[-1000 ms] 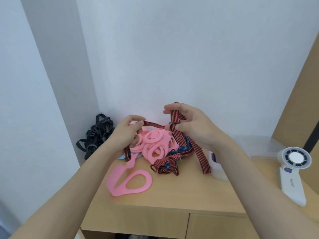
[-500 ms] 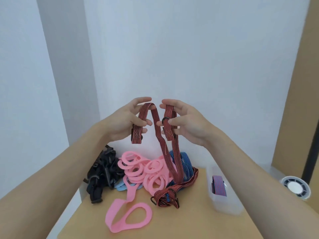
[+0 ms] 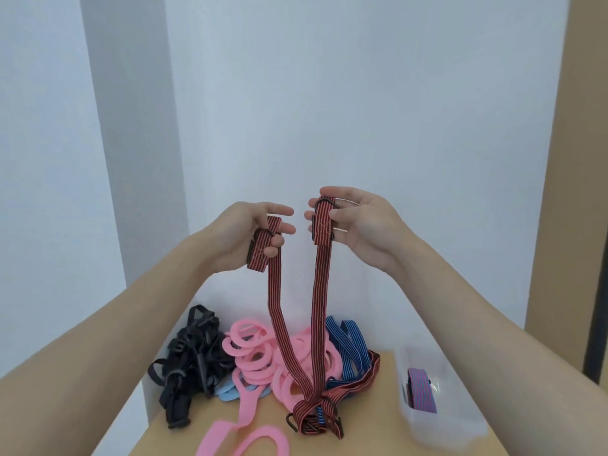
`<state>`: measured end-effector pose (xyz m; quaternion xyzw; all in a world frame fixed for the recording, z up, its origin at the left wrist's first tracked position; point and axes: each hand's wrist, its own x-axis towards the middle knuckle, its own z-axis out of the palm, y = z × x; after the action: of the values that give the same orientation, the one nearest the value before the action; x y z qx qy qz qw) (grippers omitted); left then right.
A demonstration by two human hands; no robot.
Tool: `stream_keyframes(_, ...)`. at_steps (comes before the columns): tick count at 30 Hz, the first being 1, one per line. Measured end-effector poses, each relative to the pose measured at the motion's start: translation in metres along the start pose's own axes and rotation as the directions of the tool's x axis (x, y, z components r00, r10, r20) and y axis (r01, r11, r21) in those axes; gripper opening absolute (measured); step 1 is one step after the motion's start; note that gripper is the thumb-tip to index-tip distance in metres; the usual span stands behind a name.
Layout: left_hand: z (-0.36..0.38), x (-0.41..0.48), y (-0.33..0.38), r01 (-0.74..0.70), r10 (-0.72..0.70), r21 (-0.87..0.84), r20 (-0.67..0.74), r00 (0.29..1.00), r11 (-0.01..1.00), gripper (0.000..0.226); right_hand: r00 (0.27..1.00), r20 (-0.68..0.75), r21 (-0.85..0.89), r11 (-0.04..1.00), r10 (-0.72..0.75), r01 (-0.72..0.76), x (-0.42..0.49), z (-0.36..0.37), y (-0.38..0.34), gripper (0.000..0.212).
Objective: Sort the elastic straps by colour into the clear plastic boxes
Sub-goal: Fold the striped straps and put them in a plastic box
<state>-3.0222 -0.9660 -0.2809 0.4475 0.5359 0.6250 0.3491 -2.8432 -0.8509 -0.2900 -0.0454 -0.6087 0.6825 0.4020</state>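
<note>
White walls (image 3: 329, 93) meet in a corner behind, with a pale wooden worktop (image 3: 371, 436) low in the shot. Up at the left hand (image 3: 240, 235), the fingers (image 3: 283, 228) curl round one stitched end of the red-and-black striped strap (image 3: 274, 291), pinching the folded tab against the palm. Across from it and just apart, the right hand (image 3: 358, 225) grips the other end. Its fingers (image 3: 306, 214) and thumb close on the tab, and a dark hook (image 3: 326, 202) shows at the top.

Both hands are raised well above the worktop. The strap drops from them in two runs that narrow into a V. Its low point sits in the tangle on the worktop, among a second red striped strap (image 3: 358, 383) and some dark hooks, and I can't tell whether it is caught there.

Around that tangle, pink straps (image 3: 253, 353) are heaped in the middle, with blue striped straps (image 3: 348, 347) just behind to the right. Black straps (image 3: 190, 360) are piled on the left, and a bit of light blue (image 3: 230, 394) peeks out between the black and the pink. One long pink loop trails toward the near edge.

To the right, apart from the heap, a clear plastic box (image 3: 460, 429) holds one folded purple-striped strap (image 3: 421, 394). A wooden panel (image 3: 585, 159) stands at the far right.
</note>
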Motion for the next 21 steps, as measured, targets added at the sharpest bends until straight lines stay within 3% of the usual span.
stream_keyframes(5,-0.003,-0.006,-0.005,0.001,0.001,-0.071,0.031,1.000,0.998,0.069,0.999,0.014,0.047,0.998,0.040,-0.041,-0.005,-0.006,0.004,0.038)
stream_keyframes(12,0.002,-0.022,-0.034,-0.091,0.092,-0.151,-0.004,0.996,0.984,0.041,0.998,0.030,0.143,0.987,0.063,-0.067,-0.024,-0.010,0.019,0.045)
stream_keyframes(21,0.025,-0.034,-0.080,-0.103,0.106,0.029,-0.175,0.979,0.994,0.021,0.998,0.031,0.153,0.986,0.063,-0.067,-0.042,-0.011,0.047,0.030)
